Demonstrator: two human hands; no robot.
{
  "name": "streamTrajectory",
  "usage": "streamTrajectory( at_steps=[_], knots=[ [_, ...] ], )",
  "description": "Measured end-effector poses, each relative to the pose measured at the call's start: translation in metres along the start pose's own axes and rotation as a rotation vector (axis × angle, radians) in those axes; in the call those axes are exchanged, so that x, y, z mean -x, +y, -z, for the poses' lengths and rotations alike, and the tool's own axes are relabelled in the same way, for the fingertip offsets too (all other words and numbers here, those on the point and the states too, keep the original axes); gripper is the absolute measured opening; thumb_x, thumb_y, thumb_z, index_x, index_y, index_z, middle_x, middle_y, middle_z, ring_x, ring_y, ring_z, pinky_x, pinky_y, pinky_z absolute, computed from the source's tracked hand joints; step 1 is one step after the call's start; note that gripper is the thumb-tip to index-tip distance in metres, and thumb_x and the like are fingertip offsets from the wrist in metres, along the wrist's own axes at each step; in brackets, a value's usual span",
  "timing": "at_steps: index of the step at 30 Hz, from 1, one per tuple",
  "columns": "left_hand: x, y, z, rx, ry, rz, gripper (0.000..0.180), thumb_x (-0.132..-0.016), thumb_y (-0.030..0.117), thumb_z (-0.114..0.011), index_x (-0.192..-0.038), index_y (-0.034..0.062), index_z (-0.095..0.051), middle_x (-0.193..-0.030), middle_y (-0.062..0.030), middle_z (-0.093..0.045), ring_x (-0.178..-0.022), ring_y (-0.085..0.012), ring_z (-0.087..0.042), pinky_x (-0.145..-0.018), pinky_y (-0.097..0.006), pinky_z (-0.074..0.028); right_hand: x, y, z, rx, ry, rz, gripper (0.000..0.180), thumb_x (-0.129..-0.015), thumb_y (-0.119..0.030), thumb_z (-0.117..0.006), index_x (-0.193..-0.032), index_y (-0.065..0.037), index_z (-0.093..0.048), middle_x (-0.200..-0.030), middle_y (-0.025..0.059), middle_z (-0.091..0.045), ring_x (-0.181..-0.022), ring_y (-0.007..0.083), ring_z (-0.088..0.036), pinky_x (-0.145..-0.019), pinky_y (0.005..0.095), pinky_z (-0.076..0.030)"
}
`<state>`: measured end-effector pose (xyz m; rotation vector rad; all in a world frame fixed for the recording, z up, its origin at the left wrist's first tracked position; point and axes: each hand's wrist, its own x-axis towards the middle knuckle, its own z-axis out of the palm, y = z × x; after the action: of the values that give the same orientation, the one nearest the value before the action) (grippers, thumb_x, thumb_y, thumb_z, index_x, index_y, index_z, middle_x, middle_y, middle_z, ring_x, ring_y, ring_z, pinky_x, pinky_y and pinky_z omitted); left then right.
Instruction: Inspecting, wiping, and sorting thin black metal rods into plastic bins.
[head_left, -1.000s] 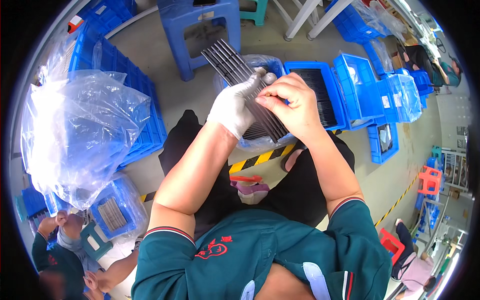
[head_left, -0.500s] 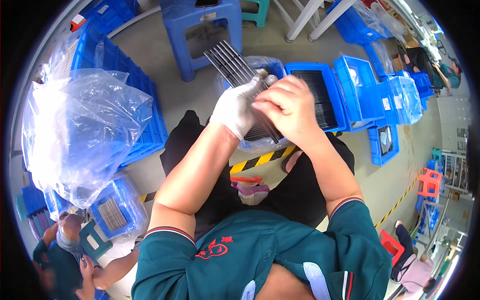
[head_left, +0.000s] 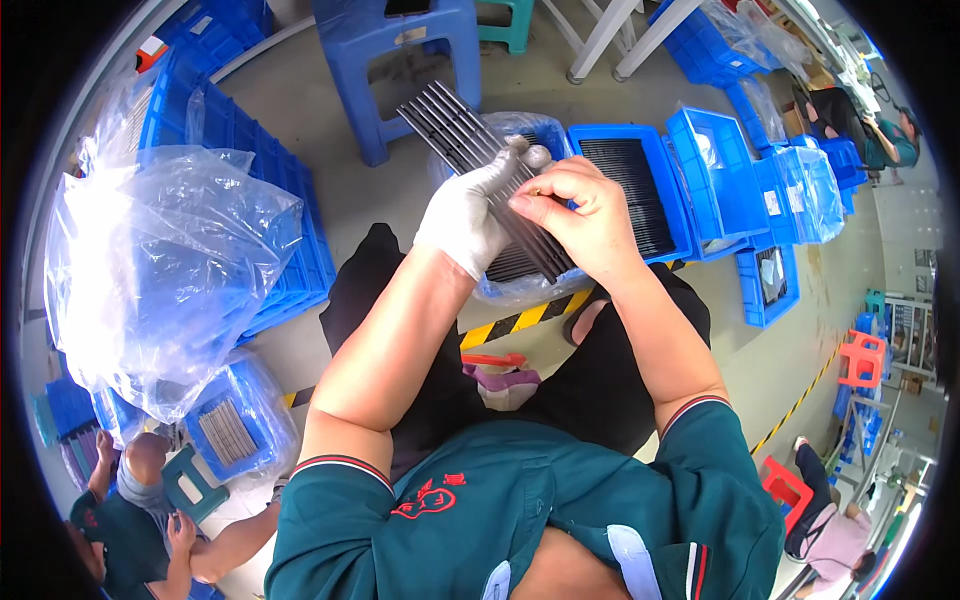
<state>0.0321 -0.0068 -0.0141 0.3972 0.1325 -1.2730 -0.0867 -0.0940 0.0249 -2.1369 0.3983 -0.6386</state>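
Observation:
In a white glove, my left hand (head_left: 465, 220) is closed around a bundle of several thin dark metal rods (head_left: 452, 122), fanned side by side and slanting from upper left to lower right. My bare right hand (head_left: 582, 212) is closed in a pinch against the rods, thumb and forefinger together; whatever sits between those fingertips is too small to make out. Below the hands, a plastic-lined blue crate (head_left: 545, 130) holds more rods, partly hidden by my hands. Just right of it, a blue tray (head_left: 650, 250) is filled with rows of dark rods.
A blue stool (head_left: 345, 75) stands ahead. Stacked blue crates (head_left: 290, 235) under clear plastic film (head_left: 150, 270) rise at the left. More blue bins (head_left: 715, 165) line the right. A seated co-worker (head_left: 125, 540) is at lower left, near a crate of rods (head_left: 228, 432). Striped tape (head_left: 520, 322) marks the floor.
The rod bundle and my left hand have shifted slightly left, with the rods spread a little more evenly. My right hand, blurred before, is now steadier against the rods.

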Motion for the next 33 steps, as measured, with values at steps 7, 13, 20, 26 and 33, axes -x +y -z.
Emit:
streamTrajectory(
  at_steps=[7,13,20,26,33],
  knots=[
    [0.002,0.000,-0.006,0.003,-0.001,-0.010,0.017,-0.097,0.010,-0.051,-0.110,0.0004,-0.057,-0.103,-0.0169,-0.065,-0.095,-0.0281,-0.063,-0.086,-0.040,-0.054,0.000,0.003,0.001,0.003,0.016,0.013,0.011,-0.074,-0.008,-0.077,-0.082,-0.003,-0.073,-0.075,0.0046,-0.065,-0.078,0.0161,-0.058,-0.072,0.0289,-0.046],
    [0.001,-0.001,-0.004,0.010,-0.008,-0.009,0.018,-0.096,0.009,-0.052,-0.111,-0.0002,-0.057,-0.103,-0.0173,-0.065,-0.094,-0.0285,-0.064,-0.086,-0.040,-0.054,0.000,0.002,0.002,0.036,0.009,-0.009,0.012,-0.073,-0.008,-0.077,-0.082,-0.003,-0.072,-0.076,0.0053,-0.066,-0.078,0.0166,-0.059,-0.072,0.0284,-0.047],
    [0.004,-0.001,-0.008,-0.036,0.024,-0.034,0.021,-0.099,0.012,-0.046,-0.112,-0.0006,-0.057,-0.108,-0.0169,-0.062,-0.101,-0.0288,-0.060,-0.091,-0.038,-0.051,0.001,0.003,0.001,0.049,-0.008,0.034,0.013,-0.072,-0.008,-0.078,-0.082,-0.003,-0.072,-0.074,0.0046,-0.065,-0.076,0.0175,-0.058,-0.072,0.0286,-0.046],
    [0.005,-0.001,-0.006,-0.047,0.041,-0.021,0.022,-0.098,0.011,-0.048,-0.113,-0.0003,-0.058,-0.107,-0.0169,-0.063,-0.098,-0.0288,-0.062,-0.089,-0.038,-0.052,-0.001,0.005,-0.010,0.211,0.017,0.235,0.012,-0.068,-0.011,-0.078,-0.075,-0.007,-0.071,-0.072,0.0025,-0.065,-0.075,0.0205,-0.058,-0.071,0.0325,-0.046],
    [-0.018,-0.009,0.018,-0.142,0.055,-0.007,0.018,-0.094,0.007,-0.053,-0.109,0.0017,-0.060,-0.101,-0.0132,-0.064,-0.092,-0.0260,-0.062,-0.084,-0.036,-0.052,0.003,0.012,-0.001,0.242,0.052,0.256,0.011,-0.068,-0.014,-0.077,-0.074,-0.008,-0.069,-0.070,0.0032,-0.064,-0.073,0.0242,-0.059,-0.069,0.0362,-0.046]
  ],
)
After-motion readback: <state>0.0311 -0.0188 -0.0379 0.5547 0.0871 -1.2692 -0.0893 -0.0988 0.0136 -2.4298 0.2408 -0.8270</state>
